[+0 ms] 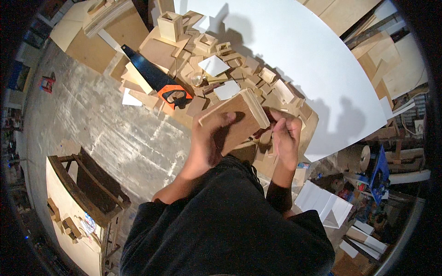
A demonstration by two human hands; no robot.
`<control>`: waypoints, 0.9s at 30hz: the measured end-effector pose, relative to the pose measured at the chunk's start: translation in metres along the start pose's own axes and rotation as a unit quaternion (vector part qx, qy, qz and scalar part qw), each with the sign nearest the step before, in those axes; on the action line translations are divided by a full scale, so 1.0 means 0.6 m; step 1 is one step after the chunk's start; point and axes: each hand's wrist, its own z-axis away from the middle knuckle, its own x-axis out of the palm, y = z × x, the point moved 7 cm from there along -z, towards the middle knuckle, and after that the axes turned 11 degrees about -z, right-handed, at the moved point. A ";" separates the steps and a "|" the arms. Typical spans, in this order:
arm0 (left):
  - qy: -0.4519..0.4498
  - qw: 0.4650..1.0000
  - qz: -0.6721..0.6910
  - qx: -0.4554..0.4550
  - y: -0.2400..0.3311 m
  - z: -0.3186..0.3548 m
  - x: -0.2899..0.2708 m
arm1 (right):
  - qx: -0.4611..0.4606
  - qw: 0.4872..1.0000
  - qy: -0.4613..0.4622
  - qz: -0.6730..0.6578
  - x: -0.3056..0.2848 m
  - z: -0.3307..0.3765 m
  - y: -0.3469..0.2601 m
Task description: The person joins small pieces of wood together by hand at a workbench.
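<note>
In front of my body I hold a brown plywood panel [239, 129] with pale layered strips along its far right edge. My left hand [209, 131] is closed on its left side, thumb lying across the face. Beside the panel's right edge is my right hand [286, 135], its fingers curled together; what they grip, if anything, is hidden. Beyond the hands, a heap of small wooden offcuts [252, 64] and little box frames covers a board. A handsaw [154, 73] with a dark blade and orange-black handle lies at the heap's left.
A large white sheet [294, 41] spreads behind the heap. An open wooden box [170, 26] stands at its far end. On the lower left is a bench-like wooden frame [87, 184] with a pale top. A white box [322, 202] and clutter sit at right.
</note>
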 end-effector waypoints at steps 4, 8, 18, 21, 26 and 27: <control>-0.029 0.997 -0.062 0.029 0.003 -0.008 -0.006 | 0.034 0.992 -0.118 0.017 0.044 -0.044 -0.040; -0.107 0.971 0.105 -0.188 -0.047 -0.024 -0.001 | 0.028 0.982 -0.185 0.008 0.073 -0.061 -0.045; -0.122 0.963 0.156 -0.182 -0.041 -0.023 0.004 | -0.001 0.981 -0.185 0.065 0.068 -0.057 -0.040; -0.101 0.965 0.153 -0.186 -0.038 -0.021 0.007 | -0.009 0.981 -0.188 0.048 0.069 -0.056 -0.043; -0.093 0.972 0.136 -0.169 -0.035 -0.022 0.010 | 0.033 0.979 -0.191 0.063 0.066 -0.052 -0.041; -0.106 0.972 0.124 -0.172 -0.035 -0.022 0.011 | 0.034 0.979 -0.190 0.065 0.064 -0.051 -0.038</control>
